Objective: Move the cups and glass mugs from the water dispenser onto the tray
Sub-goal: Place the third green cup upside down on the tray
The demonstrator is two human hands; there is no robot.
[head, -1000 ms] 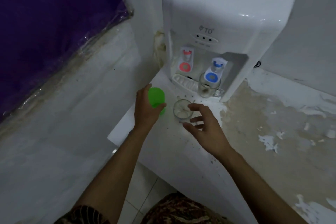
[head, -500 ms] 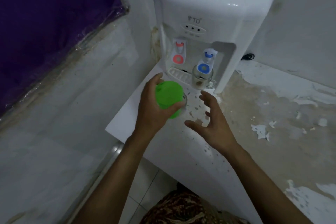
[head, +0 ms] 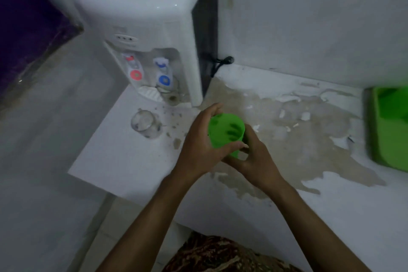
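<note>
Both hands clasp the green cup: left hand [head: 198, 146] wrapped round green cup [head: 225, 133], right hand [head: 254, 157] cupping its base above the worktop [head: 132, 161].

Both hands grip a green plastic cup [head: 225, 131] above the counter [head: 123, 161], in front of the white water dispenser [head: 141, 28]: the left hand [head: 199, 146] wraps its near side, the right hand [head: 254, 157] curls under it. A glass mug [head: 145, 127] stands on the counter just in front of the dispenser, another [head: 171, 93] sits under its blue tap [head: 163, 79], and a green tray [head: 389, 126] lies well to the dispenser's right.

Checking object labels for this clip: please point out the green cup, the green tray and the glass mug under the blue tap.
green cup [head: 223, 130]: head view, side wall.
green tray [head: 388, 130]: head view, bare floor.
glass mug [head: 171, 93]: head view, body, blurred.
</note>
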